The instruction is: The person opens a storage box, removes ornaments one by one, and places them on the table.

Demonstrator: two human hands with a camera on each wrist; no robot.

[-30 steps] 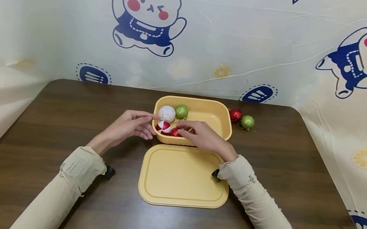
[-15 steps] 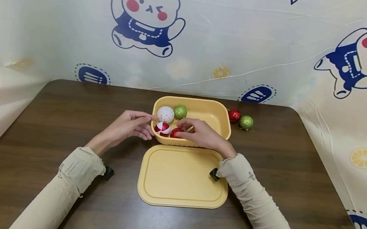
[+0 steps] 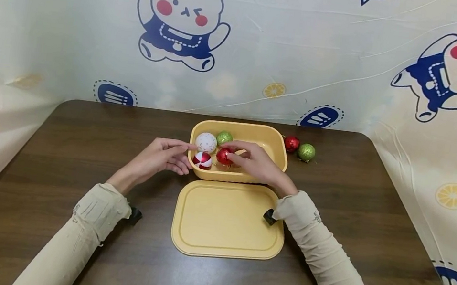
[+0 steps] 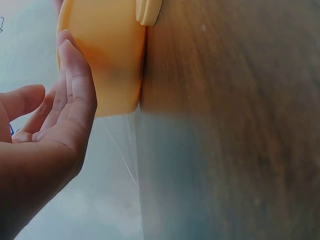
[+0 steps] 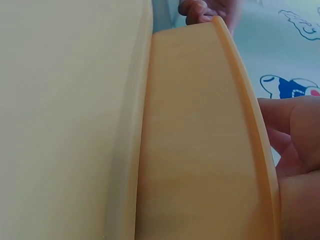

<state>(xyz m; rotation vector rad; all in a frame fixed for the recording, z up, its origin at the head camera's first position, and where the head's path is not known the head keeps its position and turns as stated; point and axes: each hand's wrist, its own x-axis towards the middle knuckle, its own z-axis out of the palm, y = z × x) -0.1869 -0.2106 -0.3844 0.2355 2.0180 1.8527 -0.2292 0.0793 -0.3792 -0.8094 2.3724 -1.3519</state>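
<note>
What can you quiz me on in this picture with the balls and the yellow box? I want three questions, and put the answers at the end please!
1. How many balls lie on the table outside the yellow box?
2. True or false: the lid is on top of the box.
3. Which one does the right hand hold?
A) white speckled ball
B) red ball inside the box
C) red-and-white ball

Key:
1. Two: a shiny red ball and a green ball.
2. False: the lid lies in front of the box.
3. B.
</note>
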